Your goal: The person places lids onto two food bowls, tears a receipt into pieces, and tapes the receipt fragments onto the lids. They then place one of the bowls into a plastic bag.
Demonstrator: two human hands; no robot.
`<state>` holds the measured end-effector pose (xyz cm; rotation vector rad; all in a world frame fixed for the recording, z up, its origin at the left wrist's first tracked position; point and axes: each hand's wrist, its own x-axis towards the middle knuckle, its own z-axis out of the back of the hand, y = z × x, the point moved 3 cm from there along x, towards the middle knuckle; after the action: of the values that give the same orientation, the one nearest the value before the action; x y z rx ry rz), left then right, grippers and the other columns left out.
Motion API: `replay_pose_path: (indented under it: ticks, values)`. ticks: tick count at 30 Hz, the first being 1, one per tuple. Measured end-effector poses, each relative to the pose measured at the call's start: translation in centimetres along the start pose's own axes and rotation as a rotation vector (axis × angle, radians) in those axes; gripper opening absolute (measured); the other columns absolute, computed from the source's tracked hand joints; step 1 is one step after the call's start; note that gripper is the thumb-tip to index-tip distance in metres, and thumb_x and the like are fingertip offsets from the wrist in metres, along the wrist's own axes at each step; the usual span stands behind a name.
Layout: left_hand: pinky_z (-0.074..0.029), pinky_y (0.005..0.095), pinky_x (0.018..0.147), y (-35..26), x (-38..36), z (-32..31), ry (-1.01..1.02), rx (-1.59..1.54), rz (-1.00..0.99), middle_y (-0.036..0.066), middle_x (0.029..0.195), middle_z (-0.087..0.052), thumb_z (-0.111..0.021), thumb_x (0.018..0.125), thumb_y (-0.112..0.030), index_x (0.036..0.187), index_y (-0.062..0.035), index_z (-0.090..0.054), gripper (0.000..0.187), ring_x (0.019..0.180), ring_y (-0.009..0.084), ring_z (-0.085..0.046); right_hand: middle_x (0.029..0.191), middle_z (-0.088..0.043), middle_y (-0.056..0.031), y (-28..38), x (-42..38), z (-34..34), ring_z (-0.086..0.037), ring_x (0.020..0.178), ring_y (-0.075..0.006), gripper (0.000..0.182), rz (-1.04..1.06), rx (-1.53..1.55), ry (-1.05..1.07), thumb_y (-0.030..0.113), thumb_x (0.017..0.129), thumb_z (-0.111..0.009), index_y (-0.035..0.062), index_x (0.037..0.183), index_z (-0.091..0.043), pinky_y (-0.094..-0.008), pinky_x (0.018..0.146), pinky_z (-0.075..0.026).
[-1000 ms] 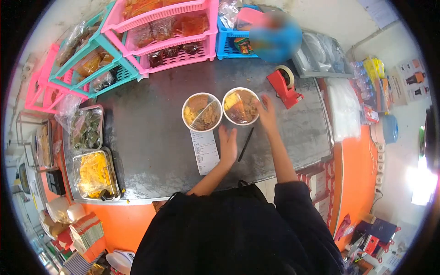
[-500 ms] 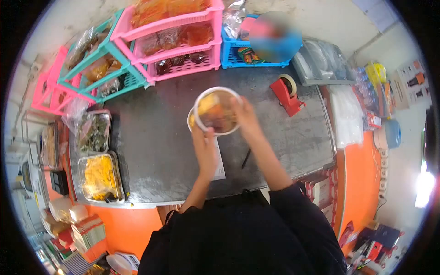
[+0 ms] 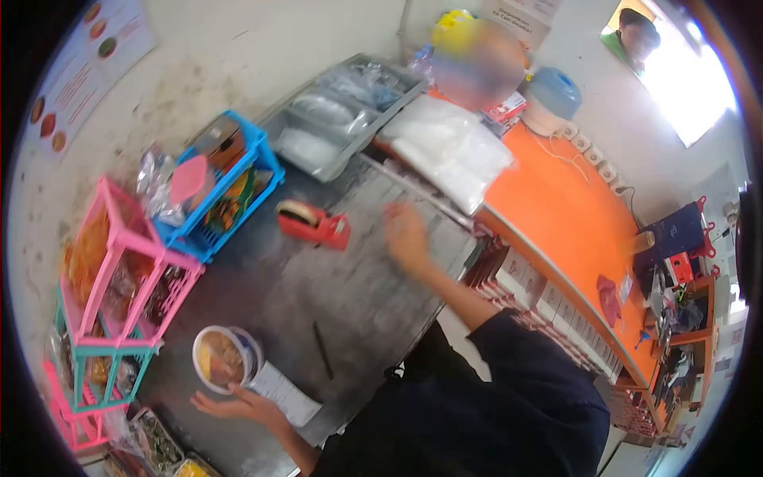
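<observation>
A round white bowl [image 3: 199, 358] of yellow and brown food sits on the dark tabletop [image 3: 262, 294], overlapping a second white bowl [image 3: 256, 356] just to its right. My left hand [image 3: 242, 407] is open at the near side of the front bowl, fingers spread and fingertips right by its rim. Beside that hand lies a printed paper slip [image 3: 288, 397]. Over the table's right part, my right hand [image 3: 407, 238] reaches out, its fingers smeared by motion. Nearest to it are a stack of clear plastic bags [image 3: 453, 151] and a red tape dispenser [image 3: 318, 226].
A black pen [image 3: 323, 350] lies mid-table. Pink [image 3: 119, 238], teal [image 3: 119, 350] and blue [image 3: 262, 155] racks line the wall. A grey divided tray [image 3: 278, 131] holds plastic items. An orange counter [image 3: 556, 215] adjoins on the right. A person [image 3: 636, 40] shows at the window.
Both hands have let go of the bowl, which now rests on the table. My right hand has moved away toward the plastic bags. The view has turned to the right.
</observation>
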<state>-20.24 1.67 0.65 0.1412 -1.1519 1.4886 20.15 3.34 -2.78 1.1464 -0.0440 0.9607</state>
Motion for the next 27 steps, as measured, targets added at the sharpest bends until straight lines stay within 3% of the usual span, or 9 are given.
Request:
replay_pose_path:
  ticks: [3, 5, 8, 10, 11, 13, 15, 20, 27]
  values:
    - [-0.014, 0.0467, 0.105, -3.5, -2.1, -2.0, -0.001, 0.114, -0.065, 0.025, 0.139, -0.017, -0.047, 0.09, -0.032, 0.132, 0.0042, -0.025, 0.06, 0.13, 0.0363, -0.016, 0.092, -0.055, -0.0174, -15.6, 14.5, 5.3, -0.051, 0.088, -0.0347, 0.019, 0.14, -0.305, -0.122, 0.001, 0.079, -0.043, 0.0015, 0.093, -0.056, -0.0403, 0.079, -0.04]
    - [-0.019, 0.0463, 0.103, -3.5, -5.6, -4.4, 0.019, 0.241, -0.008, 0.024, 0.139, -0.018, -0.048, 0.089, -0.03, 0.134, 0.0018, -0.023, 0.06, 0.128, 0.0365, -0.023, 0.097, -0.057, -0.0172, -23.2, 22.5, 6.1, -0.052, 0.095, -0.0337, 0.024, 0.369, -0.404, 0.021, -0.001, 0.074, -0.043, 0.0024, 0.094, -0.057, -0.0394, 0.083, -0.042]
    - [-0.022, 0.0466, 0.102, -9.9, -9.2, -7.3, -0.066, -0.054, 0.049, 0.023, 0.139, -0.019, -0.049, 0.089, -0.03, 0.135, 0.0017, -0.02, 0.063, 0.123, 0.0363, -0.032, 0.1, -0.059, -0.0161, -30.0, 29.1, 5.6, -0.054, 0.097, -0.0317, 0.025, 0.467, -0.517, 0.92, 0.018, 0.083, -0.043, 0.0066, 0.096, -0.061, -0.0388, 0.086, -0.042]
    - [-0.024, 0.0468, 0.101, -12.5, -12.5, -7.3, 0.095, 0.145, 0.176, 0.022, 0.139, -0.02, -0.051, 0.088, -0.024, 0.135, 0.0023, -0.018, 0.063, 0.118, 0.0355, -0.037, 0.086, -0.062, -0.0139, -34.0, 30.9, 3.0, -0.058, 0.084, -0.0306, 0.033, 0.544, -0.952, 1.214, 0.035, 0.089, -0.037, 0.0116, 0.093, -0.06, -0.041, 0.075, -0.046]
    - [-0.024, 0.047, 0.101, -13.2, -14.3, -7.4, 0.087, 0.155, 0.153, 0.022, 0.139, -0.021, -0.051, 0.087, -0.022, 0.135, 0.0014, -0.019, 0.062, 0.118, 0.0356, -0.037, 0.085, -0.062, -0.0124, -31.8, 31.0, 2.4, -0.059, 0.085, -0.0298, 0.027, 0.713, -1.131, 1.383, 0.036, 0.082, -0.049, 0.0121, 0.092, -0.059, -0.0418, 0.073, -0.046]
    - [-0.022, 0.0475, 0.101, -16.4, -16.4, -6.7, 0.097, 0.232, 0.184, 0.022, 0.138, -0.023, -0.053, 0.083, -0.014, 0.13, -0.001, -0.031, 0.053, 0.121, 0.0379, -0.033, 0.076, -0.06, -0.0075, -31.6, 31.8, 1.8, -0.061, 0.076, -0.0254, 0.025, 1.139, -0.982, 1.422, 0.03, 0.07, -0.064, 0.0116, 0.085, -0.059, -0.0402, 0.06, -0.048]
    - [-0.02, 0.0476, 0.102, -17.0, -19.0, -6.2, 0.068, 0.198, 0.295, 0.023, 0.136, -0.026, -0.053, 0.078, -0.007, 0.121, -0.0031, -0.043, 0.044, 0.125, 0.0395, -0.026, 0.076, -0.06, -0.0097, -34.3, 32.7, 0.7, -0.06, 0.075, -0.0249, 0.015, 1.191, -0.858, 1.197, 0.021, 0.072, -0.058, 0.0079, 0.079, -0.058, -0.0403, 0.06, -0.048]
    - [-0.021, 0.0468, 0.101, -19.5, -21.3, -6.3, 0.079, 0.313, 0.467, 0.022, 0.133, -0.029, -0.054, 0.073, -0.002, 0.113, -0.0031, -0.049, 0.04, 0.124, 0.0389, -0.026, 0.08, -0.055, -0.0134, -26.9, 31.1, 5.0, -0.056, 0.079, -0.03, 0.012, 1.056, -0.391, 1.094, 0.012, 0.069, -0.058, 0.0048, 0.078, -0.054, -0.0385, 0.071, -0.046]
    - [-0.024, 0.0457, 0.1, -20.6, -21.6, -6.1, 0.026, 0.219, 0.423, 0.018, 0.131, -0.033, -0.053, 0.072, 0.0, 0.109, -0.005, -0.052, 0.037, 0.122, 0.0369, -0.03, 0.079, -0.056, -0.014, -30.8, 34.2, 3.7, -0.056, 0.077, -0.0277, 0.016, 0.851, -0.389, 1.233, 0.009, 0.067, -0.063, 0.0033, 0.081, -0.058, -0.0371, 0.07, -0.044]
